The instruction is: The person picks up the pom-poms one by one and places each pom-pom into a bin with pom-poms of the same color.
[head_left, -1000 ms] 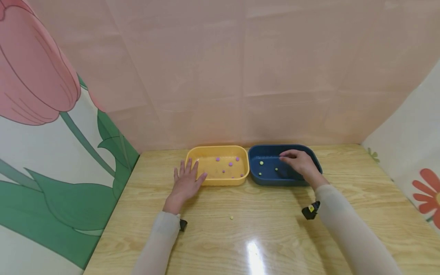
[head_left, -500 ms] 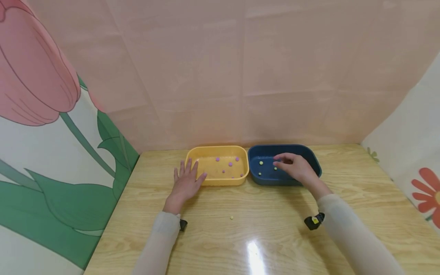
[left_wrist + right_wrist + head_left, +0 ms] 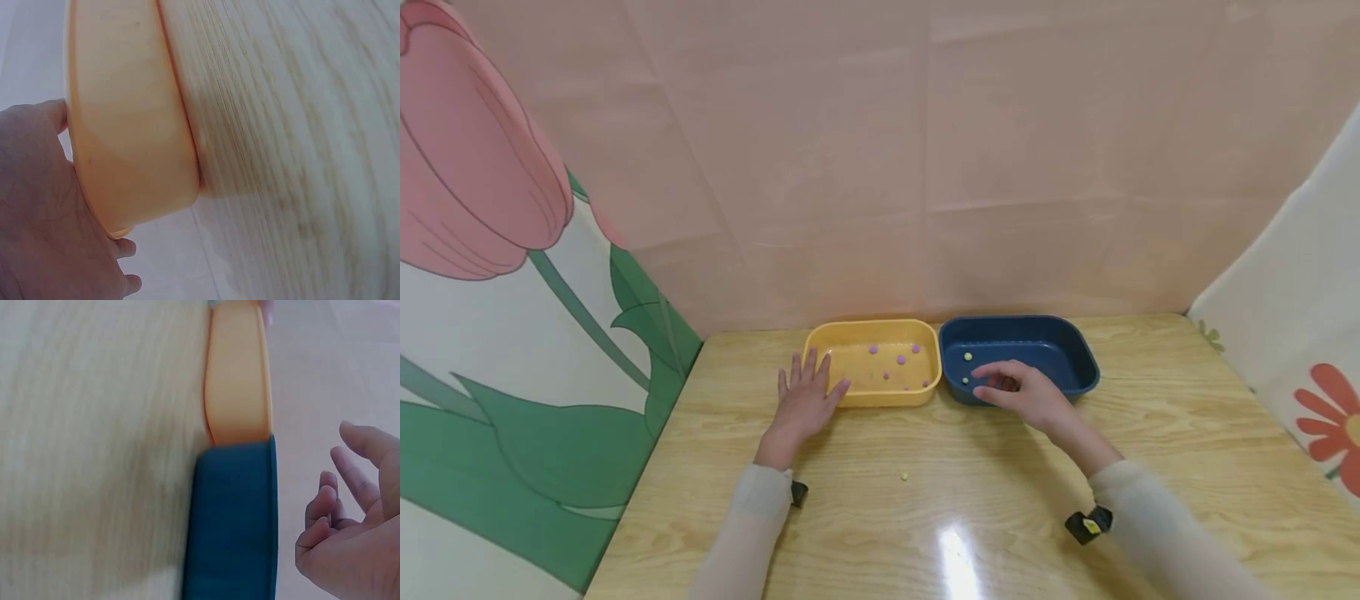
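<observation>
My left hand (image 3: 801, 404) lies over the left end of the yellow tray (image 3: 887, 399), its fingers spread across the rim. In the left wrist view, the thumb touches that rim. Small purple balls (image 3: 901, 360) are scattered on the yellow tray's floor. My right hand (image 3: 1026, 398) hovers over the front rim of the dark blue tray (image 3: 1056, 354), thumb and index finger apart with nothing between them. The right wrist view shows its other fingers loosely curled. Pale yellow balls (image 3: 967, 357) lie in the blue tray's left part; the hand hides some of its floor.
One tiny pale yellow ball (image 3: 905, 477) lies on the wooden table (image 3: 850, 533) in front of the trays. The trays stand side by side at the table's back edge, against a pink backdrop (image 3: 820, 208). Flower-printed panels (image 3: 497, 333) flank both sides.
My right hand has moved left and toward the front of the blue tray, and its thumb and index finger have parted. A pale ball seen earlier is now behind it. My left hand stays put.
</observation>
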A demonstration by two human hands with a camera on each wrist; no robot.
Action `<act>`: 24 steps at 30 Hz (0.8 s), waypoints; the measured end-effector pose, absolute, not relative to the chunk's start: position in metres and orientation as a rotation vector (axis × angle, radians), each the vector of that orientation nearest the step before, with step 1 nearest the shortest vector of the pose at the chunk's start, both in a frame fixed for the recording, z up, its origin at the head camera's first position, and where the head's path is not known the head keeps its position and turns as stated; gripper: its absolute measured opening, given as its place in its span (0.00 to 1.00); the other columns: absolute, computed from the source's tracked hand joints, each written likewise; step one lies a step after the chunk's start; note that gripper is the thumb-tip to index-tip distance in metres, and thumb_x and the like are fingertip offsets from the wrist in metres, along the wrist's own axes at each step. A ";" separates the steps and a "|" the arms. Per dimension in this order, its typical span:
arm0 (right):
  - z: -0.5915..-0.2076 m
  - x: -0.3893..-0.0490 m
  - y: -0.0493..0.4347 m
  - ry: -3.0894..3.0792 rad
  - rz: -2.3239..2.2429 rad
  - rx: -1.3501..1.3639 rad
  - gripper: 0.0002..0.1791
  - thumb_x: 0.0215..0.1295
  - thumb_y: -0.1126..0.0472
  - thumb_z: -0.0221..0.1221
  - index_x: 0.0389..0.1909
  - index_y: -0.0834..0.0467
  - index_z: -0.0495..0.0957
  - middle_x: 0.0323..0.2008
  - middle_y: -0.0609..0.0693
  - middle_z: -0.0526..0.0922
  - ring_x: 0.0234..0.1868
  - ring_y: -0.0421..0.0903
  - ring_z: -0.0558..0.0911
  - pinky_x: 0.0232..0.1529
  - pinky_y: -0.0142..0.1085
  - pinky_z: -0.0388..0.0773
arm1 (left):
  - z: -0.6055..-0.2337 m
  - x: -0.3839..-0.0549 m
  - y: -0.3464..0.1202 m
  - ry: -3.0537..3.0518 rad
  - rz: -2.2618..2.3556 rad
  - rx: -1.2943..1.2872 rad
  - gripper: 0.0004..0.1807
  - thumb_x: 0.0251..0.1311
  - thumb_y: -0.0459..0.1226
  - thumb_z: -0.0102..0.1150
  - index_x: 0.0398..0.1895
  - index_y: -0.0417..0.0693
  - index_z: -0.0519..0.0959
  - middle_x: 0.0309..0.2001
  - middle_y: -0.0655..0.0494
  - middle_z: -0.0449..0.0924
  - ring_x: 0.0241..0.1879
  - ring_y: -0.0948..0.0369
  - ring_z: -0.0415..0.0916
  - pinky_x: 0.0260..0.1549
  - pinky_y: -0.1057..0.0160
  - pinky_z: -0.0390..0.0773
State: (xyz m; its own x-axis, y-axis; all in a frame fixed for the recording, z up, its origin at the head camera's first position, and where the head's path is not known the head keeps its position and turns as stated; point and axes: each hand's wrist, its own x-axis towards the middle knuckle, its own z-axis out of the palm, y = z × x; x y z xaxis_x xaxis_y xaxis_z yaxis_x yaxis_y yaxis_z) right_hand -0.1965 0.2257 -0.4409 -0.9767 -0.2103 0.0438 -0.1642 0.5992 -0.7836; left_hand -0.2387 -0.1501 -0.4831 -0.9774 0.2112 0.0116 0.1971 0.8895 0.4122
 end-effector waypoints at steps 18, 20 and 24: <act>-0.468 -0.167 0.195 2.646 -1.457 -0.527 0.20 0.63 0.60 0.70 0.55 0.60 0.82 0.38 0.55 0.77 0.34 0.42 0.71 0.34 0.31 0.70 | -0.485 -0.238 -0.150 3.023 0.670 0.326 0.40 0.77 0.61 0.35 0.82 0.49 0.49 0.83 0.45 0.34 0.79 0.44 0.20 0.72 0.33 0.26; -0.469 -0.166 0.192 2.623 -1.466 -0.526 0.20 0.64 0.61 0.69 0.56 0.60 0.82 0.39 0.56 0.77 0.34 0.43 0.72 0.34 0.32 0.71 | -0.485 -0.238 -0.150 3.020 0.673 0.323 0.40 0.77 0.60 0.35 0.82 0.49 0.48 0.83 0.45 0.34 0.79 0.45 0.19 0.72 0.34 0.26; -0.470 -0.163 0.187 2.597 -1.463 -0.516 0.21 0.64 0.61 0.69 0.57 0.60 0.82 0.39 0.55 0.77 0.34 0.44 0.72 0.34 0.32 0.71 | -0.484 -0.237 -0.150 3.017 0.683 0.322 0.40 0.77 0.60 0.36 0.82 0.49 0.49 0.83 0.45 0.34 0.79 0.45 0.19 0.72 0.34 0.25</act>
State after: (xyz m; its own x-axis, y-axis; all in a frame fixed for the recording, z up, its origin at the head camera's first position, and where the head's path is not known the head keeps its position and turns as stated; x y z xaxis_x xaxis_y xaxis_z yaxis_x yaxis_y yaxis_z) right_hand -0.1626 0.1874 -0.4696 -0.9352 -0.3481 0.0648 -0.2358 0.4758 -0.8474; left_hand -0.2373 -0.1500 -0.4839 -0.9781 0.2075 0.0149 0.1937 0.8822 0.4291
